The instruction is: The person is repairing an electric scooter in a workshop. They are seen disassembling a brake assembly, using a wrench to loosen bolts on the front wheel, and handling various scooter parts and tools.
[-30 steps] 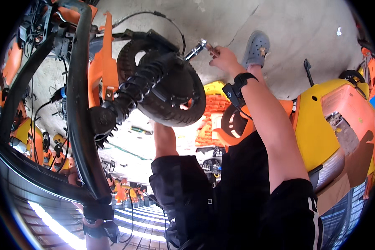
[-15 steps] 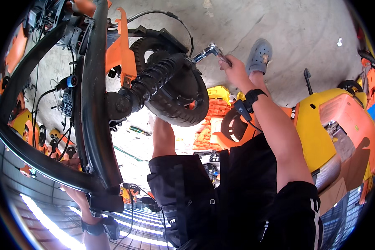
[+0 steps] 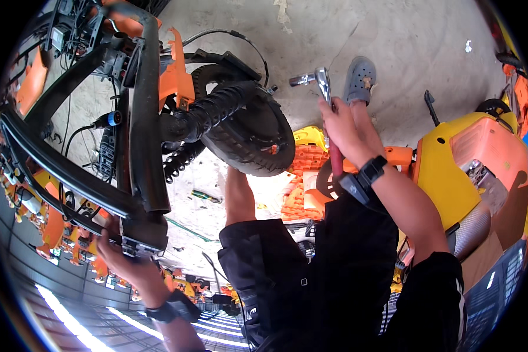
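In my right hand (image 3: 341, 130) is a ratchet wrench (image 3: 323, 82) with a red grip and a chrome socket on its head. The socket points left, apart from the axle end (image 3: 272, 89) of the black-tyred wheel (image 3: 278, 144). My left hand (image 3: 129, 268) holds the lower corner of the black tubular frame (image 3: 145, 141), its fingers partly hidden behind the tube. A coil shock absorber (image 3: 214, 114) runs from the frame to the wheel. Beside it, an orange bracket (image 3: 175, 76) is fixed on the frame.
A yellow and orange scooter body (image 3: 452, 170) stands at the right, with cardboard (image 3: 498, 234) beside it. Orange and yellow panels (image 3: 302, 158) lie beyond my knees. A green-handled screwdriver (image 3: 206, 196) is on the floor. Loose cables (image 3: 70, 138) hang by the frame.
The ratchet wrench has come away from the wheel's axle end and swung upright in my right hand. The frame has tilted, and my left hand has moved right and into fuller view.
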Demonstrator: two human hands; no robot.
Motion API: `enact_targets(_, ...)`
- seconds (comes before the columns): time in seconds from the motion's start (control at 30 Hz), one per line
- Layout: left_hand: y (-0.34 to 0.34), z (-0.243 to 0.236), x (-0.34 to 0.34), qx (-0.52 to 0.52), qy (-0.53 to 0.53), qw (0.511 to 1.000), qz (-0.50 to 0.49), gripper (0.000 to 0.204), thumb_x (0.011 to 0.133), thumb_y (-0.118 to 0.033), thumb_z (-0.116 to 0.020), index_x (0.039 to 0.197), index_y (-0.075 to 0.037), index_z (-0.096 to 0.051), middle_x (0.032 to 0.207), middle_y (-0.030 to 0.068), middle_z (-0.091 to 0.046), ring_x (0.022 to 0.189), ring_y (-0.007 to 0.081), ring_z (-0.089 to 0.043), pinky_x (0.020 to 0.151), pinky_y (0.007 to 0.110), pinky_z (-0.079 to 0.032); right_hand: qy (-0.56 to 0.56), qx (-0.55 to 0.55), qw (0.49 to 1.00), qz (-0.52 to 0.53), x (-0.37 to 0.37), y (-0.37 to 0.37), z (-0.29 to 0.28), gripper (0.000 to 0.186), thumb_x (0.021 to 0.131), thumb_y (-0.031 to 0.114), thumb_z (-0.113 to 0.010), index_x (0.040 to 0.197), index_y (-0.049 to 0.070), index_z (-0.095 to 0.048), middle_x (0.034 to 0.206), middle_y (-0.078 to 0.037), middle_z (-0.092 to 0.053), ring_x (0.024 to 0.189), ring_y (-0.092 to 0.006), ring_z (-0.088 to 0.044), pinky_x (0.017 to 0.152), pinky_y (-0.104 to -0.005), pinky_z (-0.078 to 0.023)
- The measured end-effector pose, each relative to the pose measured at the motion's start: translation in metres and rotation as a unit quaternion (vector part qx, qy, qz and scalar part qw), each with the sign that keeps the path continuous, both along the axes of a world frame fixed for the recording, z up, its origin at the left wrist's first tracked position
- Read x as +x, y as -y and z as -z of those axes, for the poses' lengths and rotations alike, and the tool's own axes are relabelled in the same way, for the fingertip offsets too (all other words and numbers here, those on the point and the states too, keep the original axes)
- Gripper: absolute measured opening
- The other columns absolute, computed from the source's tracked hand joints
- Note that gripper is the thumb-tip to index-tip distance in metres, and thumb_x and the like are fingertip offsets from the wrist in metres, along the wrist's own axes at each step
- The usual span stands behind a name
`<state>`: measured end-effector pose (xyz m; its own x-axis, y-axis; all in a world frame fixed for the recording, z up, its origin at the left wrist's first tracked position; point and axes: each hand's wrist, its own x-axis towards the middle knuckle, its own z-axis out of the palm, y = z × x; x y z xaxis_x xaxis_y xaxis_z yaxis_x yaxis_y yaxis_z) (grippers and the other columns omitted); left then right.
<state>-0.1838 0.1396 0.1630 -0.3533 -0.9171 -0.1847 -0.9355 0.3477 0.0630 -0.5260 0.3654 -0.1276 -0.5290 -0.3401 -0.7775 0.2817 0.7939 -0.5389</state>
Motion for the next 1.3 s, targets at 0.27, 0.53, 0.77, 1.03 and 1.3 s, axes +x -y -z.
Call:
enact_targets(0.27, -0.128, -0.005, -0.069, 0.325, -0.384, 0.640, -0.581, 0.035, 0.094, -0.014, -0.052, 0.125, 0.002, -0.045, 0.118, 0.0158, -0.057, 0.112, 0.0263, -0.054, 0.091, 0.039, -0.048, 0.136, -0.052, 0.977, -0.156, 0.078, 0.006, -0.167, 0.024, 0.093, 0.023, -0.057, 0.101, 0.002, -0.047, 0.063, -0.003, -0.043, 0.055, -0.0099, -0.042, 0.050, -0.0277, -0.034)
enact_targets(0.53, -0.141, 0.037, -0.088, 0.439, -0.412, 0.551, -0.578, 0.041, 0.097, -0.034, -0.047, 0.119, 0.001, -0.045, 0.111, 0.0180, -0.058, 0.108, 0.0280, -0.056, 0.093, 0.042, -0.045, 0.195, -0.245, 0.881, -0.356, 0.127, -0.001, -0.217, 0.032, 0.088, 0.017, -0.058, 0.116, 0.005, -0.049, 0.081, -0.015, -0.061, 0.074, -0.0341, -0.060, 0.063, -0.0456, -0.046)
enact_targets(0.77, -0.155, 0.070, -0.021, 0.338, -0.481, 0.385, -0.712, 0.021, 0.095, -0.027, -0.053, 0.091, -0.007, -0.051, 0.072, 0.0093, -0.059, 0.064, 0.0297, -0.063, 0.084, 0.049, -0.049, 0.011, -0.210, 0.920, -0.330, 0.082, 0.037, -0.131, 0.016, 0.089, 0.022, -0.058, 0.090, 0.007, -0.063, 0.069, -0.008, -0.061, 0.058, -0.0229, -0.060, 0.053, -0.0336, -0.045)
enact_targets(1.03, -0.185, 0.097, 0.045, 0.401, -0.420, 0.325, -0.747, 0.026, 0.094, -0.032, -0.052, 0.082, -0.010, -0.054, 0.067, 0.0041, -0.051, 0.067, 0.0210, -0.054, 0.085, 0.045, -0.047, 0.128, 0.117, 0.962, -0.212, 0.013, 0.089, 0.055, 0.046, 0.088, 0.044, -0.050, 0.101, 0.002, -0.063, 0.072, -0.013, -0.065, 0.062, -0.0258, -0.064, 0.055, -0.0364, -0.050)
enact_targets(1.3, -0.170, 0.090, 0.031, 0.355, -0.444, 0.338, -0.750, 0.026, 0.096, -0.032, -0.048, 0.086, -0.009, -0.053, 0.069, 0.0034, -0.049, 0.066, 0.0195, -0.052, 0.088, 0.043, -0.046, 0.088, -0.016, 0.915, -0.394, 0.024, 0.098, 0.118, 0.042, 0.087, 0.042, -0.056, 0.104, 0.004, -0.061, 0.076, -0.007, -0.064, 0.068, -0.0207, -0.062, 0.066, -0.0307, -0.050)
